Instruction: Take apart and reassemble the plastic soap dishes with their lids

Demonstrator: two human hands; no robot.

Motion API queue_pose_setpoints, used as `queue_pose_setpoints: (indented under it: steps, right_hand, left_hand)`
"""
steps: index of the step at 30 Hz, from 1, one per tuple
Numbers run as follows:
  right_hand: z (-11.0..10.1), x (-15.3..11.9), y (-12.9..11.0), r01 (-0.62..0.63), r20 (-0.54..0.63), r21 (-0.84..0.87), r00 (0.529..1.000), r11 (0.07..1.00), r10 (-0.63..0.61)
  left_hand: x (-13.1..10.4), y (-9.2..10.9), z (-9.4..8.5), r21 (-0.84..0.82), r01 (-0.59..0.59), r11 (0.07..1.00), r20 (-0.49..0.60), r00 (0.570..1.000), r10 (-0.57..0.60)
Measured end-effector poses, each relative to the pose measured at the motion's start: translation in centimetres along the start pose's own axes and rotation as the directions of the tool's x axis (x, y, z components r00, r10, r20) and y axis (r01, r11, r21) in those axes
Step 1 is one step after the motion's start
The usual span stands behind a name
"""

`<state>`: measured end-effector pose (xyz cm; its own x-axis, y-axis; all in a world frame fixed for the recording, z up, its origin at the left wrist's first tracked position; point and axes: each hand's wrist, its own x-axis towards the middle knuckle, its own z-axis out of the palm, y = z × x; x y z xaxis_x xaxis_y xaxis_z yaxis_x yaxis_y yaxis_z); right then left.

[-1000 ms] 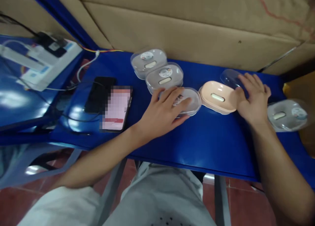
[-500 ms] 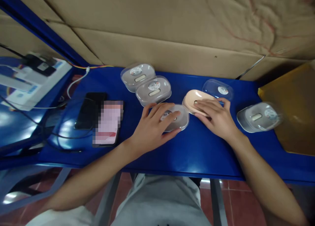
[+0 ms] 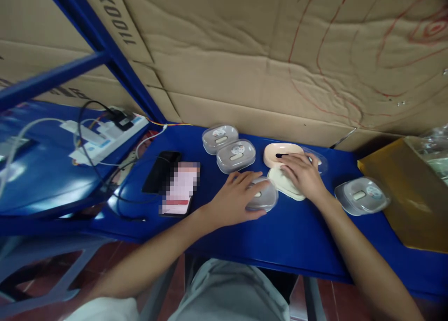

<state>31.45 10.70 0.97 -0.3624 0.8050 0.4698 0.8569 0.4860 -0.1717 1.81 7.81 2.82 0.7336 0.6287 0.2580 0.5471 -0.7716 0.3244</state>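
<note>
My left hand (image 3: pixel 235 200) curves round a small oval soap box (image 3: pixel 269 196) with a clear lid, thumb along its near side and fingers over the top. Just to the right, my right hand (image 3: pixel 304 175) has its fingers on a peach oval soap dish (image 3: pixel 271 156), gripping its near right edge. A dark slot shows in the dish. An off-white oval piece (image 3: pixel 289 186) lies in front of the dish, partly beneath my right hand. Behind that hand rests a clear lid (image 3: pixel 321 162), partly covered by it.
Two lidded soap boxes (image 3: pixel 236 156) stand together at the back; another soap box (image 3: pixel 364 196) is at the right beside a brown carton (image 3: pixel 402 190). Two phones (image 3: pixel 180 190) lie left, near cables and a power strip (image 3: pixel 110 136). Cardboard (image 3: pixel 224 73) walls the back of the blue table (image 3: pixel 280 246).
The peach dish has come apart from the off-white piece, which now shows in front of it. My right hand has moved with the dish. My left hand keeps its soap box. The view has shifted.
</note>
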Motion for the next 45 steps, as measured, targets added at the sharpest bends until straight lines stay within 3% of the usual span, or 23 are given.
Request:
queue_pose_setpoints:
  steps: [4, 9, 14, 18, 21, 25, 29, 33, 38, 42, 45]
  right_hand:
    - [0.0, -1.2, -1.3, 0.032, 0.036, 0.02, 0.999, 0.999, -0.033]
    - [-0.7, -3.0, -2.7, 0.122, 0.182, 0.035, 0.975, 0.992, -0.126]
    - [-2.8, -2.5, -3.5, 0.18, 0.156, -0.056, 0.973, 0.982, -0.17]
    - [-3.3, -2.5, -5.9, 0.23, 0.145, 0.085, 0.96, 0.969, -0.241]
    - [-1.7, -2.8, -8.1, 0.294, 0.179, 0.193, 0.927, 0.936, -0.328]
    - [0.2, -3.3, -9.6, 0.332, 0.227, 0.21, 0.898, 0.919, -0.376]
    - [0.1, -3.5, -9.4, 0.334, 0.234, 0.218, 0.894, 0.917, -0.382]
    - [-0.6, -3.5, -9.4, 0.346, 0.195, 0.21, 0.902, 0.914, -0.386]
    - [-1.1, -3.2, -9.6, 0.351, 0.179, 0.237, 0.901, 0.906, -0.396]
    - [-2.2, -2.9, -8.9, 0.349, 0.099, 0.277, 0.916, 0.895, -0.388]
    - [-3.6, -2.7, -7.1, 0.291, 0.013, 0.227, 0.953, 0.929, -0.301]
  left_hand:
    - [0.2, -0.1, -0.1, -0.102, 0.021, 0.995, -0.131, 0.991, -0.034]
    - [0.1, 0.0, 0.3, -0.035, 0.018, 0.999, -0.219, 0.975, -0.025]
    - [0.2, -0.2, 0.6, -0.003, 0.024, 1.0, -0.244, 0.969, -0.024]
    - [2.0, -1.2, -0.8, 0.037, 0.089, 0.995, -0.333, 0.94, -0.071]
    - [4.5, -1.9, -1.4, 0.112, 0.115, 0.987, -0.231, 0.969, -0.087]
    - [7.1, -1.8, -0.2, 0.258, 0.041, 0.965, -0.045, 0.999, -0.031]
    - [8.4, -1.0, 1.4, 0.282, 0.008, 0.959, -0.023, 1.0, -0.001]
    - [9.2, -0.5, 1.9, 0.264, -0.024, 0.964, -0.015, 0.999, 0.029]
    - [7.1, -2.3, -0.1, 0.226, -0.029, 0.974, -0.089, 0.995, 0.05]
    - [3.4, -5.7, -2.2, 0.181, 0.098, 0.979, -0.12, 0.99, -0.077]
    - [1.8, -7.3, -2.4, 0.176, 0.198, 0.964, -0.14, 0.975, -0.175]
